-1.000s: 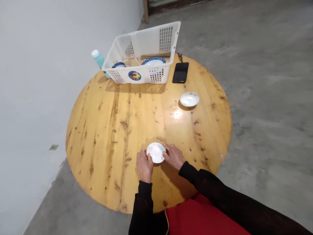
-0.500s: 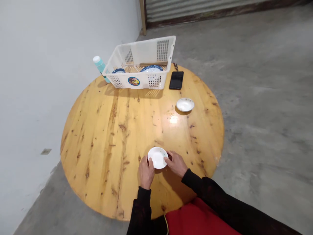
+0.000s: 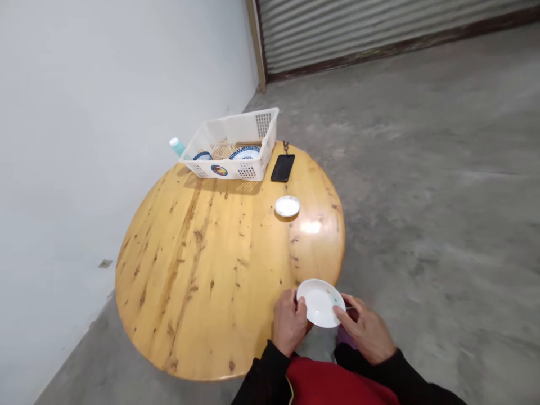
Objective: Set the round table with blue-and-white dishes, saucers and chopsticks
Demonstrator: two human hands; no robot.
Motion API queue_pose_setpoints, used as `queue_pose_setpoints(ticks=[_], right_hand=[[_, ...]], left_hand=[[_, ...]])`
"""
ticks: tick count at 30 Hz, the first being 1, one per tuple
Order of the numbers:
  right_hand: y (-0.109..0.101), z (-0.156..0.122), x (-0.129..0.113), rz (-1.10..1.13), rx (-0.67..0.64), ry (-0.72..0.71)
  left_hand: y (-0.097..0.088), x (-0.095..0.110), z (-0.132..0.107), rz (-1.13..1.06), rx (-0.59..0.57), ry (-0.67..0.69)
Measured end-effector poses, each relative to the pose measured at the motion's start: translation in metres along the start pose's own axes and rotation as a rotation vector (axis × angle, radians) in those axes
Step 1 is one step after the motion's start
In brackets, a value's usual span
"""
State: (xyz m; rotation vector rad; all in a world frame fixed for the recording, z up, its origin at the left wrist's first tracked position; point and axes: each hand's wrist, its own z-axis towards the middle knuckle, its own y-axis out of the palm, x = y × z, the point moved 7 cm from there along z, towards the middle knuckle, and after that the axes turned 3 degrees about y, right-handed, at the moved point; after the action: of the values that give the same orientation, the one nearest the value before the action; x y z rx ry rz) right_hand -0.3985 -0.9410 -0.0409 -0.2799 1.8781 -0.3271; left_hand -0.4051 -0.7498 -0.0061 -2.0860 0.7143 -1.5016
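Note:
A small white dish [image 3: 318, 306] with a faint greenish mark is held up between both hands, at the table's near right edge. My left hand [image 3: 291, 320] grips its left rim, thumb on top. On the opposite rim, my right hand [image 3: 367, 332] is closed with its thumb over the inside; the fingers beneath are partly hidden. Farther off on the wooden table, a second small white dish [image 3: 287, 206] with a patterned rim stands by itself.
The round wooden table [image 3: 202, 292] carries a white plastic basket [image 3: 232, 169] at the back, with blue-rimmed dishes [image 3: 246, 153] inside. A light-blue bottle [image 3: 178, 147] stands left of it, a black phone [image 3: 282, 167] right. A white wall [image 3: 63, 140] rises at left.
Both hands have carried the dish rightward and closer to me, from over the table to its edge. My view has shifted too. The second dish, phone and basket stay put on the table.

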Motion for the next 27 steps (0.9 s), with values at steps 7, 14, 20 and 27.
queue_pose_setpoints(ticks=[7, 14, 20, 27], right_hand=[[-0.131, 0.001, 0.059, -0.103, 0.057, 0.103], [-0.168, 0.022, 0.068, -0.106, -0.027, 0.211], [-0.175, 0.066, 0.048, -0.125, -0.067, 0.156], [-0.163, 0.148, -0.002, -0.209, -0.138, 0.075]], left_hand=[[0.096, 0.09, -0.007, -0.011, -0.102, 0.01], [0.117, 0.125, 0.004, 0.047, -0.088, -0.017], [0.115, 0.138, 0.029, -0.019, -0.013, -0.024], [0.086, 0.147, 0.083, -0.073, 0.08, -0.093]])
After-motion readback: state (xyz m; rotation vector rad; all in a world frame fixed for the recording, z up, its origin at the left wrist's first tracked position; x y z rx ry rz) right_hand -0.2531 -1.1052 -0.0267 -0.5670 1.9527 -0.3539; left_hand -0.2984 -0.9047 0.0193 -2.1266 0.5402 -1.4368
